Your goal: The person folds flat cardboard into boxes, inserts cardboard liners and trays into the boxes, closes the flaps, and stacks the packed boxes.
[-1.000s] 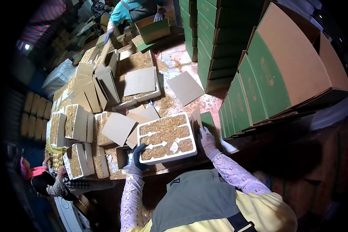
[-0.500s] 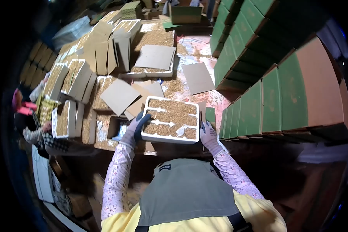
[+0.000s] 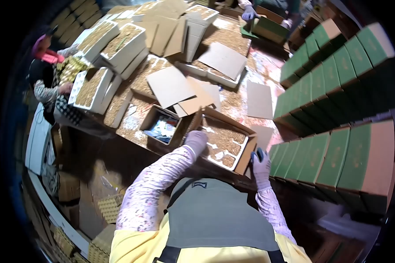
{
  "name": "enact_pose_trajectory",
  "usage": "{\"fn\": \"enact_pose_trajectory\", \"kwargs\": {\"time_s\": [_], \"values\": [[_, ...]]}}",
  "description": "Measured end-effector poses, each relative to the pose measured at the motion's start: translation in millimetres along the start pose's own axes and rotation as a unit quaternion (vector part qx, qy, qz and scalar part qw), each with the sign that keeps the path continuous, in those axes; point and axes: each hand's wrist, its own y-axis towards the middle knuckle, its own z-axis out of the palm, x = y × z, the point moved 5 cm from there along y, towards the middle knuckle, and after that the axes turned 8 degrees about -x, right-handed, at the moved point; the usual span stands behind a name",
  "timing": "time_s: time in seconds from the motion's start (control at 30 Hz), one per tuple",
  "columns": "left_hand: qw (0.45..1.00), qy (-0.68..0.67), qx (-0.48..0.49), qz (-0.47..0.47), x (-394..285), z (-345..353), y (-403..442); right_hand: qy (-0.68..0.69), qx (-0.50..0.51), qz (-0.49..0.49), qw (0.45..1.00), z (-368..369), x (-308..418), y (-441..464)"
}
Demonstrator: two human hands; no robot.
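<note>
A white foam tray (image 3: 224, 141) filled with brown, grain-like material sits inside an open cardboard carton (image 3: 245, 161) in front of me. My left hand (image 3: 196, 142), gloved, lies at the carton's left side against the tray's edge; its fingertips are hidden. Just outside the right wall, my right hand (image 3: 261, 167) is raised with its gloved fingers apart, holding nothing. Left of this carton stands a smaller open box (image 3: 160, 125) with blue and white packets inside. Flat cardboard sheets (image 3: 171, 87) lie beyond it.
Rows of green cartons (image 3: 329, 160) line the right side. At left, a person (image 3: 48, 74) stands beside stacked foam trays (image 3: 125, 41). Across the table, another person's gloved hands (image 3: 250, 13) are at a green open carton (image 3: 270, 28). A loose cardboard sheet (image 3: 259, 100) lies on the table.
The filled foam tray, earlier held up between both hands, is now down inside the cardboard carton. My right hand has come off it. The view has shifted, bringing the far person's hands into sight.
</note>
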Motion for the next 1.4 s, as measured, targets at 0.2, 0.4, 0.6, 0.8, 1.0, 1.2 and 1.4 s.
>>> {"fn": "enact_pose_trajectory", "kwargs": {"time_s": [0.2,0.4,0.6,0.8,1.0,1.2,1.4], "values": [[0.829,-0.297,-0.384,-0.278,132.4,-35.2,-58.7,-0.049,-0.099,-0.014,0.994,-24.2,21.7,-0.7],[0.928,-0.167,-0.112,-0.315,188.4,54.2,-6.1,-0.069,-0.136,-0.036,0.988,-32.3,65.4,-2.9],[0.940,-0.187,-0.144,-0.248,208.2,36.8,-41.5,0.125,-0.157,-0.029,0.979,-69.1,93.9,-4.3],[0.901,-0.148,-0.401,0.069,37.0,-99.0,-51.3,0.070,-0.106,-0.364,0.923,-66.1,163.8,-18.6],[0.667,-0.689,-0.248,-0.139,110.1,-19.9,-39.7,-0.064,0.217,-0.252,0.941,53.2,121.9,-29.6],[0.625,-0.768,-0.142,-0.009,96.8,46.1,3.0,-0.238,0.280,-0.200,0.908,111.3,94.9,16.5],[0.771,-0.623,0.012,-0.132,76.2,132.9,78.4,0.134,-0.093,-0.004,0.987,-14.1,51.1,42.7]]}}
